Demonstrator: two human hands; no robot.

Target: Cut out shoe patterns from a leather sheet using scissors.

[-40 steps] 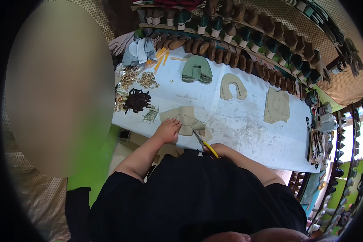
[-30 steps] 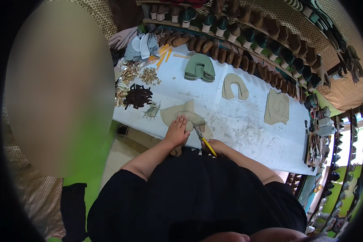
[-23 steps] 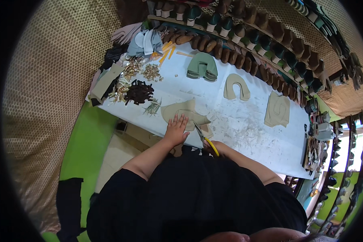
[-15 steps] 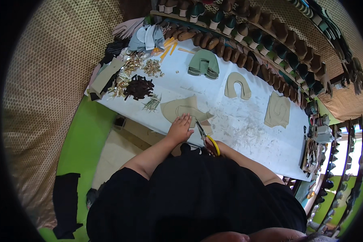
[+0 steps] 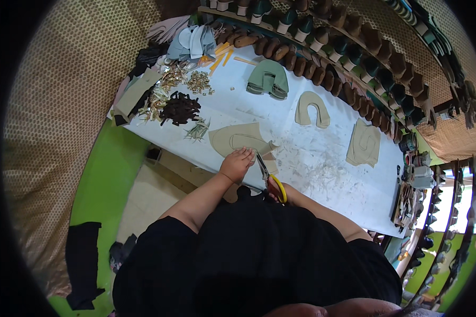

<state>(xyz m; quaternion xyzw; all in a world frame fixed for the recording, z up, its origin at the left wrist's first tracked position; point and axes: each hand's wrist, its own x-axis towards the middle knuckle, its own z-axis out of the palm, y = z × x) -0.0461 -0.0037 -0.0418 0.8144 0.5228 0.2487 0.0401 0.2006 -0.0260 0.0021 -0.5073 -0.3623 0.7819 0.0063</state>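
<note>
A beige sheet (image 5: pixel 248 130) with a curved outline drawn on it lies at the near edge of the white-covered table. My left hand (image 5: pixel 237 165) rests on its near part, fingers stretched out over the material. In my right hand (image 5: pixel 273 191) are scissors with yellow handles (image 5: pixel 281 189), the fingers partly hidden behind the handles. Their blades reach to the sheet's edge just right of my left fingertips; how far they are apart is too small to tell. A small beige offcut (image 5: pixel 270 164) lies beside the blades.
Stacks of green U-shaped pieces (image 5: pixel 267 79), beige U-shaped pieces (image 5: pixel 312 110) and marked beige sheets (image 5: pixel 363 142) lie farther back. Dark strips (image 5: pixel 180 109) and small gold-coloured parts (image 5: pixel 199 83) are heaped at left. Shoe lasts (image 5: pixel 307 74) line the far side; shelves rise behind them.
The sheet and my left hand have shifted slightly left, and the left fingers sit closer together. The scissors stay at the sheet's edge, held in my right hand. The view has tilted a little.
</note>
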